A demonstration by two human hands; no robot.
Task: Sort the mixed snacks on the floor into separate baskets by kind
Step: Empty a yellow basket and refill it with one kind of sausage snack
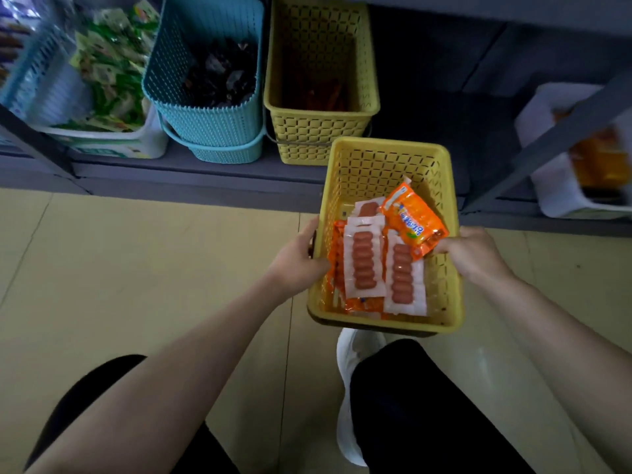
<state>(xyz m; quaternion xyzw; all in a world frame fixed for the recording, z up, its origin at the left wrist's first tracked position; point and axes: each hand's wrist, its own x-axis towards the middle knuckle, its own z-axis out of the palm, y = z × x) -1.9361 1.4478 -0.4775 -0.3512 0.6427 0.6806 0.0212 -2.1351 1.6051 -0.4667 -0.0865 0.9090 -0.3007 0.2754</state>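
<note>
A yellow perforated basket point(383, 159) is held above the tan floor, in front of a grey shelf. My left hand point(297, 254) grips its left rim and my right hand point(472, 254) grips its right rim. Inside lie clear packs of small sausages point(364, 261) and orange snack packets point(412, 222). The topmost orange packet lies next to my right fingers. On the shelf stand a second yellow basket point(321, 124) with reddish sticks, a teal basket point(205, 118) with dark packets, and a white basket point(136, 142) with green packets.
A grey shelf upright point(554, 142) slants at the right, with a white basket point(561, 193) of orange packets behind it. My knees in black trousers and a white shoe point(349, 398) are below the held basket. Bare shelf space point(444, 114) lies right of the yellow shelf basket.
</note>
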